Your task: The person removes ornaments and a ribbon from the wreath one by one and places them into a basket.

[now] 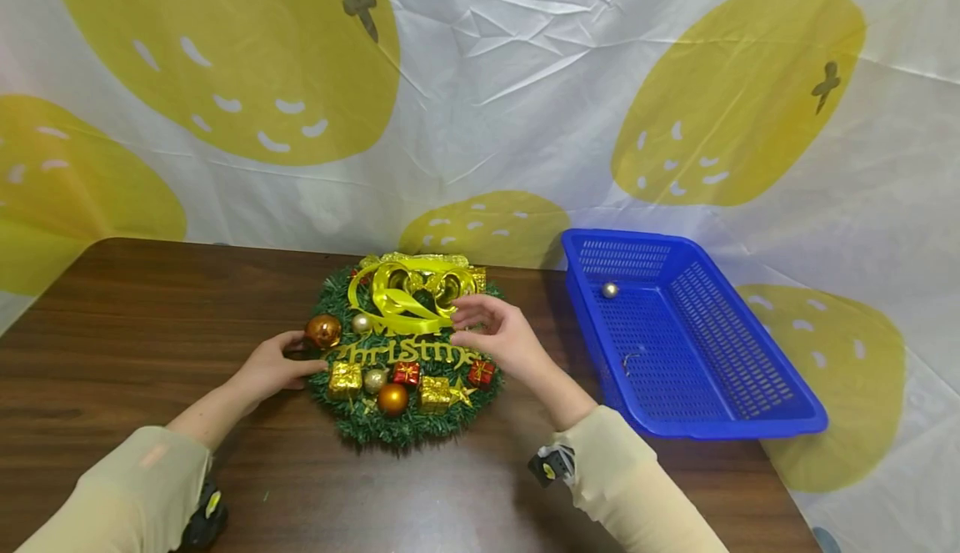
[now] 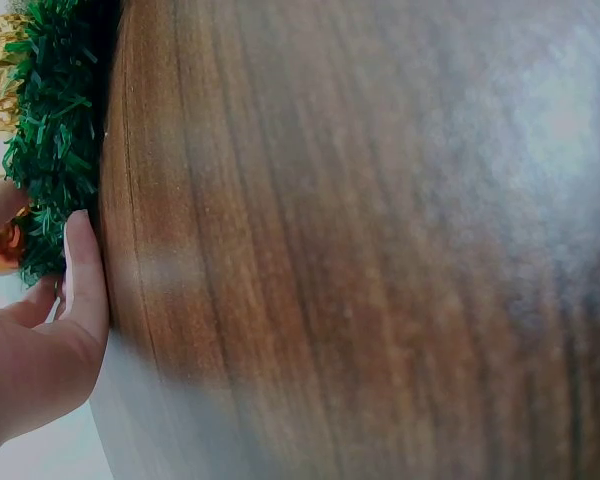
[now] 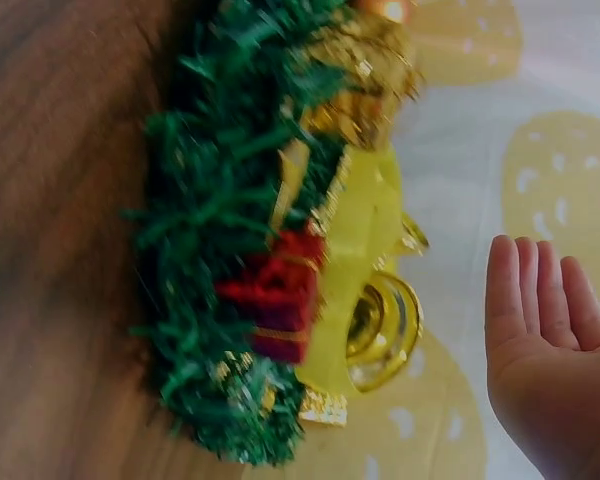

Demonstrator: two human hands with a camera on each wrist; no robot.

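Note:
A green tinsel Christmas wreath (image 1: 405, 432) lies on the table, dressed with gold lettering, small gold and red gift boxes, baubles and a yellow-gold ribbon bow (image 1: 408, 299). My left hand (image 1: 272, 365) grips its left edge beside a large copper bauble (image 1: 323, 331), thumb on the near side of that bauble. In the left wrist view, fingers (image 2: 83, 270) lie along the tinsel edge close to the tabletop. My right hand (image 1: 506, 340) hovers over the right side, by the bow. In the right wrist view its fingers (image 3: 555, 295) are extended, apart from the wreath, and hold nothing.
A blue plastic basket (image 1: 600, 361) stands to the right, with a small silvery bauble (image 1: 610, 289) and a thin thread-like loop (image 1: 633, 359) inside. Behind the dark wooden table (image 1: 187, 303) hangs a white cloth (image 1: 510, 119) printed with yellow fruit.

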